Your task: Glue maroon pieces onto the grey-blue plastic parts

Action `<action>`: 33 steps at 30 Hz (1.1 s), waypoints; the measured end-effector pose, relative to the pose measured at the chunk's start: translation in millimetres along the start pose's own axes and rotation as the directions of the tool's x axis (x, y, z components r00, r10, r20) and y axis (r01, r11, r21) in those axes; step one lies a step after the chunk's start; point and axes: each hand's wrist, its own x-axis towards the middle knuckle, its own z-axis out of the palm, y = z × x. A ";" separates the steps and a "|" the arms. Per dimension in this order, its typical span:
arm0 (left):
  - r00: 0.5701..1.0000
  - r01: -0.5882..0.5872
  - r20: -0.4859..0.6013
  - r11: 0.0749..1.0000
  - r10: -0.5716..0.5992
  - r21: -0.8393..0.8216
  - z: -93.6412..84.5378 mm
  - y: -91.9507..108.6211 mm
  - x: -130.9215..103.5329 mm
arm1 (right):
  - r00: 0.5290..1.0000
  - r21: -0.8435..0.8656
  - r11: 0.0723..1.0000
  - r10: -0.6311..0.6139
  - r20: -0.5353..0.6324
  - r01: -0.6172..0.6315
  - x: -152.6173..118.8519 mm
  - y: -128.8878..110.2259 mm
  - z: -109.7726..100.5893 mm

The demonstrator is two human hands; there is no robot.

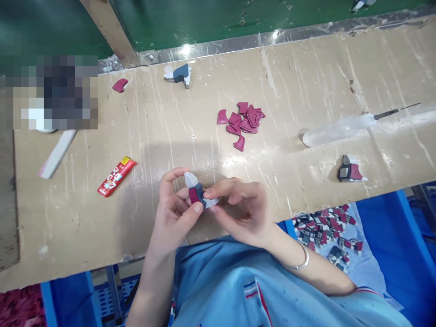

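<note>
"Lots of small, flat, dark red bits point(20, 306) lie low on the left. What's done, and what isn't?"

"Some, I think. One curved, dark red bit point(120, 85) lies loose on the tan, scratched table point(153, 127). Right of it, a chunky white and blue-grey piece point(181, 74) shows no red part."

"And the middle?"

"A chunky white, grey and dark red piece point(195, 195) is in the hands, over the near side of the table. Its red part looks on, but I can't tell if it's stuck. Next comes a loose pile of dark red bits point(254, 119). Far right, a grey, white and red piece point(355, 172) looks done."

"How are the hands?"

"The left hand point(173, 213) pinches the middle piece, thumb in front, first finger curled up to its top. The right hand point(243, 209) is bent, finger and thumb at the white end. I can't tell if they squeeze."
</note>
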 end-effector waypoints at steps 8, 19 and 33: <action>0.997 -0.023 0.067 0.991 0.032 -0.130 -0.2 -1.5 2.7 | 1.000 0.006 1.000 0.003 -0.012 -0.003 -3.6 2.3 0.0; 0.990 0.046 0.140 0.985 -0.022 -0.167 -5.0 3.4 4.3 | 1.000 0.002 1.000 -0.011 -0.010 0.011 -1.2 1.4 -2.7; 0.989 0.056 0.148 0.977 -0.026 -0.205 -5.7 1.6 5.3 | 0.997 -0.052 0.996 -0.071 -0.007 0.070 -0.1 2.5 0.7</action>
